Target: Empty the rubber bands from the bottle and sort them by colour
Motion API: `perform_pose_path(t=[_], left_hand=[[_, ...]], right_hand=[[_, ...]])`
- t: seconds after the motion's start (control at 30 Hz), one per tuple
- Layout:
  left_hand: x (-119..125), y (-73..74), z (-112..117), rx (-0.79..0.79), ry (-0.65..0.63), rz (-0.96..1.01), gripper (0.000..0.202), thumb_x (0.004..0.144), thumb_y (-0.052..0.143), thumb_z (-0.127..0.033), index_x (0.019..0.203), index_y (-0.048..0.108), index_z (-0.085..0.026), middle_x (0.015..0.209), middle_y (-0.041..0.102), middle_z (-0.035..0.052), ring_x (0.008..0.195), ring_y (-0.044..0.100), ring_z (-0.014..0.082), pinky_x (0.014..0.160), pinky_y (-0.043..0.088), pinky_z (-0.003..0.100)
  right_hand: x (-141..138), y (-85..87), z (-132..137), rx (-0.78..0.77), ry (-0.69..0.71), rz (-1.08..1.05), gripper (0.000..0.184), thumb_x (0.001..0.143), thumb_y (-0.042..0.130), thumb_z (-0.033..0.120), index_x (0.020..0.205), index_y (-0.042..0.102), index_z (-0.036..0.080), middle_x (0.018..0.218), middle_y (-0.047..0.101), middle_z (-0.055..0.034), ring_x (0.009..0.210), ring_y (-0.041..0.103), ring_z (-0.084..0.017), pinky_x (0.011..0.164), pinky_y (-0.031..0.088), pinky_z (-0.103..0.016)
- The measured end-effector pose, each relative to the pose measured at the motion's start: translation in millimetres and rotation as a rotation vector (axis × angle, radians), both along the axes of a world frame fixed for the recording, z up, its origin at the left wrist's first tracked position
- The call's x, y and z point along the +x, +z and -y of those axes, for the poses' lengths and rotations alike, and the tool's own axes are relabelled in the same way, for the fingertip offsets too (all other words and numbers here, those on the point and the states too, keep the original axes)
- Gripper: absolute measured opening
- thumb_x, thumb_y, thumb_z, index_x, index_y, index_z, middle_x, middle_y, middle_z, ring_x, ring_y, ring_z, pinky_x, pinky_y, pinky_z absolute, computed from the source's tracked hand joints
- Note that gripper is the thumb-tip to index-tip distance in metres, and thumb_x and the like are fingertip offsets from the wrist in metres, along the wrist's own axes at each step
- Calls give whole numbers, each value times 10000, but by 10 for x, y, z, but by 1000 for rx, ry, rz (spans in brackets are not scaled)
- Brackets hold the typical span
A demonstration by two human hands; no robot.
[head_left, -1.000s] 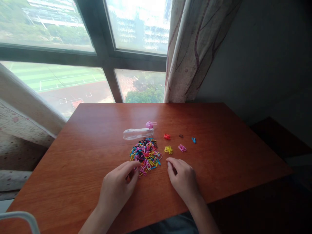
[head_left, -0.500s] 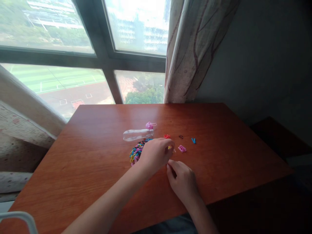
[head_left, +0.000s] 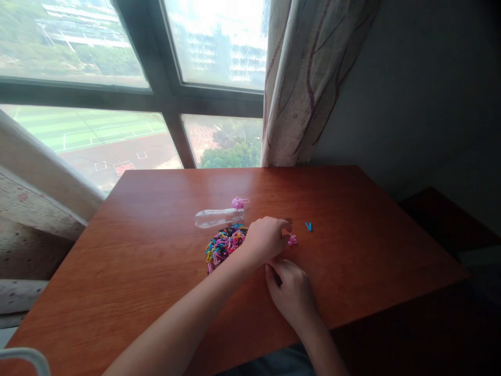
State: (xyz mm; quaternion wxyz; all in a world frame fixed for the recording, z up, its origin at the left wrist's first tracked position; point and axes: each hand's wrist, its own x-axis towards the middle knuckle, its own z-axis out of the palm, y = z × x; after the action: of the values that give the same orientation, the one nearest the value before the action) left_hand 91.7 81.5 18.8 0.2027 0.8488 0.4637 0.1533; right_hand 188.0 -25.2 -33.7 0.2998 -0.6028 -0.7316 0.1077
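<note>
A heap of small colourful rubber bands (head_left: 224, 244) lies on the red-brown table (head_left: 148, 219). My left hand (head_left: 267, 238) reaches across it to the right, fingers curled in a pinch. Its fingertips are close to a dark band (head_left: 288, 220) and a little pink pile (head_left: 292, 240). What the fingers hold, if anything, is hidden. A blue band (head_left: 309, 226) lies a bit further right. The hand covers the table just left of the pink pile. My right hand (head_left: 291, 293) rests on the table below the left one, fingers curled in.
A clear plastic bottle (head_left: 217, 217) lies on its side behind the heap, with a pink cap (head_left: 237, 202) beside its mouth. A patterned curtain (head_left: 309, 78) hangs past the far edge, next to a large window (head_left: 97, 78). A white curved rail (head_left: 23, 357) shows at bottom left.
My left hand left the near edge of the heap and moved right and forward over the small sorted piles, now hiding the red and yellow ones. The right hand barely shifted.
</note>
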Motion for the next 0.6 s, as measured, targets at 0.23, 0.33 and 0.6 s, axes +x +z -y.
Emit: perform_pose_path(t=[0.23,0.33,0.6], left_hand=[[-509,157,231,12,35,52,170,828,585,-216,897,736,-254,698,705,-7,626,632,149,586,422,225],[-751,171,392,14,81,85,157,842,576,-217,898,721,-232,732,709,2,653,629,145,590,424,219],[-1190,-95,866,53,204,215,153,885,542,-231,899,694,-223,691,679,-15,560,587,112,541,428,199]], right_hand=[[-10,48,16,-43,4,-8,209,924,477,169,945,680,215,798,703,-26,740,635,-190,672,400,-277],[-14,57,11,-55,9,-16,210,926,484,166,976,680,221,832,709,-22,765,637,-185,696,400,-273],[-40,86,24,-56,28,-1,159,905,527,175,897,677,227,720,665,1,668,593,-156,641,364,-258]])
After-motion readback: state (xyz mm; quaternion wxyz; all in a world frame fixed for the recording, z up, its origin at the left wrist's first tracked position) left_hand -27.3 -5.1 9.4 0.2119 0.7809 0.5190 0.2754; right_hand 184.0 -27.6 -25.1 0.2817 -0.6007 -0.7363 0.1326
